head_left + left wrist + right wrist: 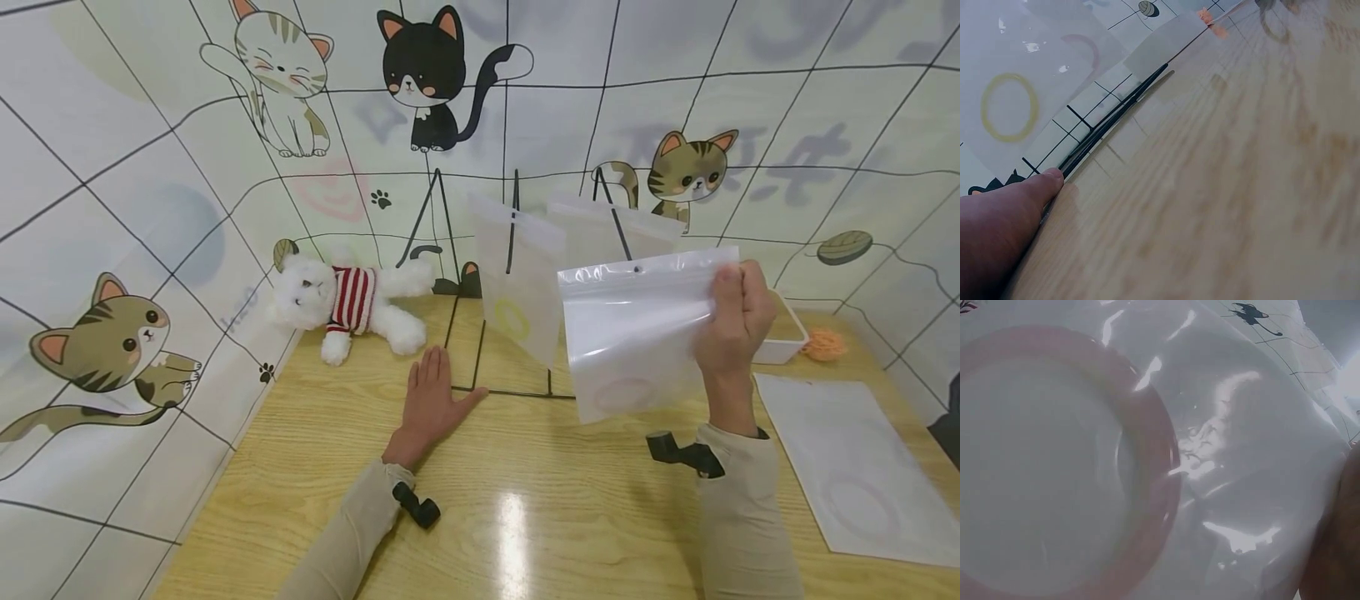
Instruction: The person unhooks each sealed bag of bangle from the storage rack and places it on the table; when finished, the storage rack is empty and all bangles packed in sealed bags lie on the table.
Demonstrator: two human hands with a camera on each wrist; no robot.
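Observation:
In the head view my right hand [738, 321] grips the right edge of a clear plastic zip bag [637, 333], held up above the table. A pink ring [1157, 437] shows large through the plastic in the right wrist view. A small hole sits in the bag's top strip. My left hand [433, 404] lies palm down on the wood with straight fingers, its thumb at the base bar of a black wire rack [517, 393]. On the rack hang another bag [521, 250] with a yellow ring [512, 319] inside and a further bag [675, 229], partly hidden.
A white plush bear [352, 304] in a striped shirt lies at the back left. At the right are a white tub [780, 346], an orange bundle [825, 343] and a flat bag [862, 467] with a pale ring. A cat-print backdrop [562, 117] stands behind.

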